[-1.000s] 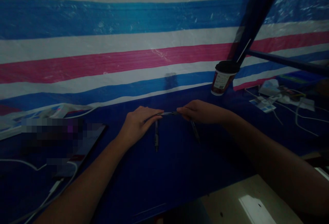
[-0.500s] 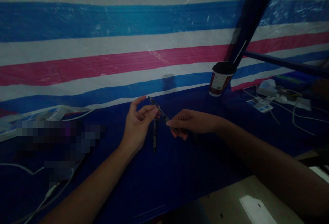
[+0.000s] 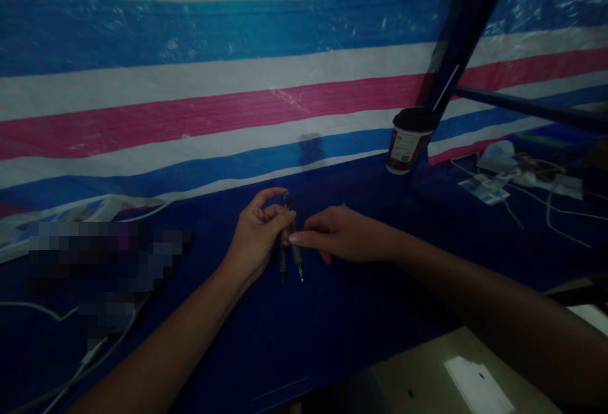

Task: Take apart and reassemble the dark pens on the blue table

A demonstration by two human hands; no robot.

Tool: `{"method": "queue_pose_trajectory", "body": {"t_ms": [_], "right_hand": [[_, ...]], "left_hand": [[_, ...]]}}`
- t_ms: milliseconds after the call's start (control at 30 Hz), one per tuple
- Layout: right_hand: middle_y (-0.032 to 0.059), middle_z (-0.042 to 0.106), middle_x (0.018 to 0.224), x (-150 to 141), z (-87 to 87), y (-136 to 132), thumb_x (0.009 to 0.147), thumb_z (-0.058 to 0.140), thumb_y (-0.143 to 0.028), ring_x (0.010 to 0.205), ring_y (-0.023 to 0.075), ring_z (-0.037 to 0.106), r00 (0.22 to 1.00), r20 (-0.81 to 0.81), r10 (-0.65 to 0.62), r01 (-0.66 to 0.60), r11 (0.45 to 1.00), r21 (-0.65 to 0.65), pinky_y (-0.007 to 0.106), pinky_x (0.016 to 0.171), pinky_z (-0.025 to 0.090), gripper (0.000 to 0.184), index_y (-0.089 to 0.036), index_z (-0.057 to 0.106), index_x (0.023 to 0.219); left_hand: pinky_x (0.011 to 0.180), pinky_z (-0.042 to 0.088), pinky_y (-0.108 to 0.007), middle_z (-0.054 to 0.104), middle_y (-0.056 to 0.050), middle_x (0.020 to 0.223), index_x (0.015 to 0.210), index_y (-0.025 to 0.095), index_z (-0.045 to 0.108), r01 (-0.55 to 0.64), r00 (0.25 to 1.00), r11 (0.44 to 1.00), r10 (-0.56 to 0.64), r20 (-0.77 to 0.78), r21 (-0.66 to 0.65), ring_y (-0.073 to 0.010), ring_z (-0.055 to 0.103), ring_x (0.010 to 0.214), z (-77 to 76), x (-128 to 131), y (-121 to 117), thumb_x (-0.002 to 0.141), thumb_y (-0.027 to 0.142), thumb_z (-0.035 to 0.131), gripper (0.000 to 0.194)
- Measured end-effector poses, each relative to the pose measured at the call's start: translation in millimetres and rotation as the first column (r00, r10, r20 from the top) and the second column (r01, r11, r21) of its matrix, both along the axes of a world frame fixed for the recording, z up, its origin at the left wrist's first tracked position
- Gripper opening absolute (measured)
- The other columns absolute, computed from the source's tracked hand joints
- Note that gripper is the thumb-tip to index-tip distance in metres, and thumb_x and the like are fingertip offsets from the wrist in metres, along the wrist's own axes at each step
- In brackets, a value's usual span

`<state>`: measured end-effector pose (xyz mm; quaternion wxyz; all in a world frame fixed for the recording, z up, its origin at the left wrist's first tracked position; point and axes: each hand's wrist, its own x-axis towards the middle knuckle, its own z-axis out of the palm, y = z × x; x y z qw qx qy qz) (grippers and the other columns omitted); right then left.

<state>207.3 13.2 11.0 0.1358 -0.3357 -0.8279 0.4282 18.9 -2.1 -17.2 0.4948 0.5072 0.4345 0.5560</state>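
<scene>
My left hand (image 3: 259, 230) pinches a dark pen (image 3: 296, 252) near its upper end, with the thumb and curled fingers around it and the index fingertip at its top. The pen points down toward me, its pale metal tip showing at the lower end. My right hand (image 3: 344, 233) is closed from the right, its thumb tip on the pen's barrel; its other fingers are curled and partly hidden. A second dark pen (image 3: 283, 265) lies on the blue table (image 3: 294, 332) just left of the held one, its upper part covered by my left hand.
A lidded paper cup (image 3: 408, 143) stands at the back right by a blue metal post (image 3: 468, 47). White cables and papers (image 3: 489, 187) lie farther right. Blurred-out items (image 3: 118, 268) and a white cable (image 3: 33, 307) are at left. A striped plastic sheet (image 3: 213, 110) hangs behind.
The held pen has swung from a slant to nearly straight, its lower end now nearer me with the tip exposed. My right hand has shifted slightly left along with it.
</scene>
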Motion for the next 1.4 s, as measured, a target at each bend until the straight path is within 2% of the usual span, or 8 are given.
{"method": "queue_pose_trajectory", "body": {"t_ms": [67, 133, 267, 467, 633, 900, 1100, 1400], "right_hand": [[0.0027, 0.066, 0.063, 8.4, 3.2, 9.3, 0.100, 0.046, -0.060, 0.055, 0.0119, 0.057, 0.985, 0.061, -0.164, 0.151, 0.971, 0.184, 0.025, 0.055, 0.037, 0.054, -0.017, 0.063, 0.072], [0.0082, 0.070, 0.071, 19.7, 5.0, 20.6, 0.100, 0.044, -0.062, 0.063, 0.0167, 0.061, 0.923, 0.150, -0.354, 0.276, 0.881, 0.383, 0.029, 0.058, 0.038, 0.055, -0.017, 0.066, 0.077], [0.0208, 0.074, 0.091, 39.8, 6.8, 33.1, 0.097, 0.043, -0.065, 0.085, 0.0325, 0.070, 0.726, 0.462, -0.510, 0.228, 0.812, 0.538, 0.038, 0.066, 0.046, 0.058, -0.016, 0.073, 0.090], [0.0232, 0.074, 0.085, 40.3, 10.0, 23.6, 0.090, 0.042, -0.079, 0.087, 0.0386, 0.073, 0.683, 0.608, -0.404, 0.132, 0.888, 0.441, 0.044, 0.069, 0.052, 0.073, -0.015, 0.077, 0.091], [0.0227, 0.075, 0.089, 34.1, 9.1, 19.5, 0.088, 0.052, -0.073, 0.085, 0.0378, 0.073, 0.673, 0.673, -0.307, 0.044, 0.925, 0.378, 0.044, 0.068, 0.052, 0.063, -0.015, 0.077, 0.093], [0.0202, 0.075, 0.087, 30.2, 0.7, 22.0, 0.093, 0.052, -0.044, 0.079, 0.0323, 0.072, 0.737, 0.607, -0.298, 0.034, 0.913, 0.406, 0.039, 0.062, 0.049, 0.037, -0.015, 0.075, 0.089], [0.0184, 0.074, 0.084, 27.0, 4.1, 20.1, 0.092, 0.048, -0.043, 0.076, 0.0293, 0.070, 0.726, 0.603, -0.331, 0.073, 0.909, 0.411, 0.037, 0.062, 0.048, 0.040, -0.014, 0.076, 0.091], [0.0161, 0.074, 0.081, 24.2, 3.0, 20.6, 0.092, 0.048, -0.045, 0.072, 0.0274, 0.069, 0.739, 0.587, -0.329, 0.096, 0.915, 0.392, 0.036, 0.063, 0.047, 0.042, -0.014, 0.076, 0.090]], "left_hand": [[0.039, 0.040, -0.017, 0.057, 0.012, 0.052, 0.111, 0.019, 0.057, -0.015, 1.000, 1.000, 0.016, -0.025, 0.007, -0.0072, 0.051, 0.038, -1.6, -0.7, 0.9, 0.071, 0.022, 0.082, 0.047], [0.040, 0.044, -0.019, 0.058, 0.011, 0.053, 0.114, 0.019, 0.056, -0.025, 0.999, 0.999, 0.026, -0.047, 0.027, -0.0080, 0.053, 0.039, -2.7, -1.6, 2.0, 0.073, 0.023, 0.081, 0.049], [0.044, 0.049, -0.021, 0.064, 0.008, 0.059, 0.119, 0.018, 0.054, -0.021, 0.995, 0.999, 0.024, -0.093, 0.036, -0.0095, 0.058, 0.042, -4.3, -2.5, 3.8, 0.073, 0.024, 0.083, 0.054], [0.048, 0.052, -0.023, 0.065, 0.006, 0.060, 0.130, 0.014, 0.056, 0.015, 0.991, 1.000, -0.016, -0.132, -0.005, -0.0109, 0.062, 0.046, -7.9, -3.6, 5.0, 0.075, 0.026, 0.082, 0.062], [0.050, 0.052, -0.024, 0.064, 0.006, 0.061, 0.149, 0.013, 0.046, -0.011, 0.987, 1.000, 0.009, -0.162, -0.009, -0.0103, 0.059, 0.046, -5.7, -4.6, 4.6, 0.080, 0.024, 0.075, 0.076], [0.050, 0.051, -0.025, 0.063, 0.006, 0.059, 0.141, 0.012, 0.055, -0.109, 0.969, 0.994, 0.108, -0.221, 0.008, -0.0108, 0.058, 0.046, -5.1, -3.3, 5.9, 0.082, 0.018, 0.067, 0.061], [0.042, 0.044, -0.022, 0.063, 0.005, 0.059, 0.119, 0.012, 0.065, -0.134, 0.968, 0.991, 0.124, -0.219, -0.028, -0.0081, 0.052, 0.041, 1.3, -1.1, 3.0, 0.074, 0.013, 0.069, 0.046], [0.041, 0.044, -0.021, 0.060, 0.007, 0.058, 0.134, 0.013, 0.054, -0.038, 0.973, 0.998, 0.027, -0.231, -0.044, -0.0091, 0.053, 0.042, -0.7, 3.3, 0.1, 0.080, 0.022, 0.072, 0.058]]}}
